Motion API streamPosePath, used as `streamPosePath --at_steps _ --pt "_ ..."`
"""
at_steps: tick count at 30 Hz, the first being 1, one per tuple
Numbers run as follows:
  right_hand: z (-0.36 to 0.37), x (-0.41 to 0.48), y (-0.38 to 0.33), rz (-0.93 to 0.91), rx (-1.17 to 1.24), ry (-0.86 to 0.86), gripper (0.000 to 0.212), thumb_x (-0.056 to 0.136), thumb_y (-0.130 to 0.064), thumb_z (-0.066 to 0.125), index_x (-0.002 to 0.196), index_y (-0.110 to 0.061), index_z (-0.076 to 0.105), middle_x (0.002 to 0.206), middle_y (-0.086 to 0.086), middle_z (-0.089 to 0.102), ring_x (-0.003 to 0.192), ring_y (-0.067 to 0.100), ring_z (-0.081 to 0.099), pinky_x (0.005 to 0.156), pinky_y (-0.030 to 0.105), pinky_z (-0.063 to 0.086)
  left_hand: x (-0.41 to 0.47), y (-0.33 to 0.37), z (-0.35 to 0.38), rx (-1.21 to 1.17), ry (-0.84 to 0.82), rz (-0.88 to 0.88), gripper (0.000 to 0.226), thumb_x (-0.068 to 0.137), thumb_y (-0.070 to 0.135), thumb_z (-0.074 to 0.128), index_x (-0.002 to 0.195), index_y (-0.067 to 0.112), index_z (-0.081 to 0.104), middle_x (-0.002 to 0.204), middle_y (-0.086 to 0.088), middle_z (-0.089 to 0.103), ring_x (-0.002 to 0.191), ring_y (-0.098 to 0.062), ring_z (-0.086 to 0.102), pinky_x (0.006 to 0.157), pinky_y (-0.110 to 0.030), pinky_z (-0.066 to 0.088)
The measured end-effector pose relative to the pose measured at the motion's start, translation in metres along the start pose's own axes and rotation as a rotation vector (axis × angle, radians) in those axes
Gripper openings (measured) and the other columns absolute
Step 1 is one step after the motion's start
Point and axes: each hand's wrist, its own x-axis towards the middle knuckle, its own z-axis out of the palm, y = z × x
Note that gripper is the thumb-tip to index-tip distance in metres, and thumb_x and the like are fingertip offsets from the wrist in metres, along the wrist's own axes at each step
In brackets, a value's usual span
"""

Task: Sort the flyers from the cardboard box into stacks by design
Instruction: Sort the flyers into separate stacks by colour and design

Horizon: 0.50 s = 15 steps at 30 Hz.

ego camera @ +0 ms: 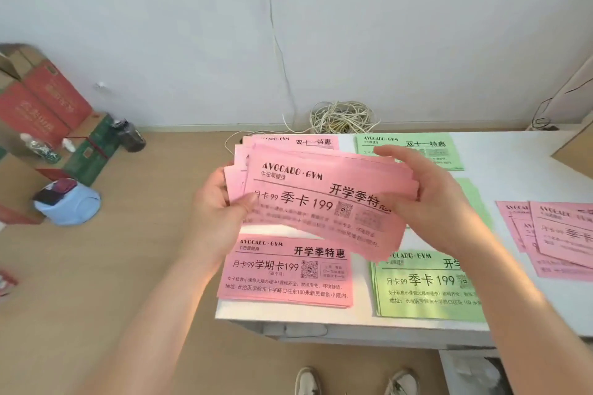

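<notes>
"When you looked over, what was the person holding?"

"A fanned bundle of pink flyers (321, 202), held up above the white table (519, 176). The left hand (221, 202) gripped its left end, with the thumb curled over the top sheet and the fingers underneath. The right hand (426, 189) had the right end, its fingers bent round the far edge. The top sheet read AVOCADO·GYM."

"And where were the sorted ones?"

"On the table, in separate stacks. A near pink stack (285, 272) lay at the front left corner, just below the bundle, with a near green stack (423, 289) beside it to the right. At the far edge sat a far pink stack (298, 141), partly hidden by the bundle, and a far green stack (407, 151) next to it. A middle green stack (478, 202) showed behind the right wrist. Well off to the right lay a looser pink pile (558, 234), its sheets askew. A brown cardboard corner (577, 151) poked in at the right edge; I couldn't tell whether it was the box."
</notes>
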Motion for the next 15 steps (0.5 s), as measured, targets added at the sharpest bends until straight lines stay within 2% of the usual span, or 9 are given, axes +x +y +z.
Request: streamPosePath --at_steps 2,4,6,9,12,15 --pt "0.012 0.0 -0.004 -0.062 -0.184 0.024 0.064 0.083 -0.001 0.062 0.118 -0.053 0.051 0.096 -0.016 0.066 0.077 0.008 0.06 0.069 0.022 0.044 0.008 0.002 -0.009 -0.02 0.03 0.096 0.036 0.088 -0.014 0.05 0.098 0.02 0.059 0.088 0.007 0.074 0.088 -0.012 0.069 0.078 -0.032 0.055" --pt "0.023 -0.003 -0.004 -0.153 -0.356 0.082 0.059 0.085 -0.003 0.061 0.126 -0.044 0.053 0.106 -0.011 0.066 0.085 0.014 0.058 0.073 0.022 0.039 0.011 -0.004 -0.016 -0.027 0.012 0.124 0.039 0.088 -0.014 0.049 0.095 0.022 0.062 0.09 0.007 0.074 0.091 -0.014 0.069 0.08 -0.032 0.054" --pt "0.037 -0.011 0.003 -0.256 -0.439 0.132 0.054 0.086 -0.002 0.061 0.13 -0.033 0.055 0.112 -0.005 0.067 0.09 0.021 0.061 0.075 0.029 0.047 0.007 -0.019 -0.024 -0.013 -0.008 0.117 0.046 0.087 -0.014 0.05 0.09 0.029 0.065 0.093 0.005 0.074 0.094 -0.017 0.069 0.083 -0.036 0.052" --pt "0.056 -0.024 0.026 -0.399 -0.521 0.083 0.053 0.084 0.002 0.062 0.13 -0.023 0.055 0.1 -0.002 0.067 0.075 0.022 0.063 0.06 0.033 0.053 -0.004 -0.047 -0.032 -0.004 -0.012 0.042 0.051 0.085 -0.017 0.051 0.076 0.031 0.065 0.084 0.007 0.074 0.084 -0.011 0.07 0.076 -0.03 0.054" --pt "0.071 -0.03 0.051 -0.423 -0.528 0.041 0.048 0.085 0.001 0.06 0.128 -0.018 0.056 0.096 -0.002 0.065 0.074 0.018 0.06 0.058 0.029 0.051 -0.012 -0.075 -0.035 0.01 0.007 -0.06 0.043 0.084 -0.019 0.054 0.088 0.023 0.06 0.081 0.007 0.074 0.08 -0.011 0.07 0.067 -0.022 0.055" --pt "0.079 -0.035 0.061 -0.371 -0.514 0.007 0.05 0.083 -0.001 0.063 0.129 -0.018 0.055 0.108 -0.005 0.062 0.086 0.008 0.056 0.071 0.014 0.046 -0.014 -0.089 -0.033 0.058 0.022 -0.097 0.046 0.081 -0.019 0.057 0.098 0.025 0.059 0.087 0.006 0.073 0.082 -0.013 0.07 0.075 -0.037 0.056"
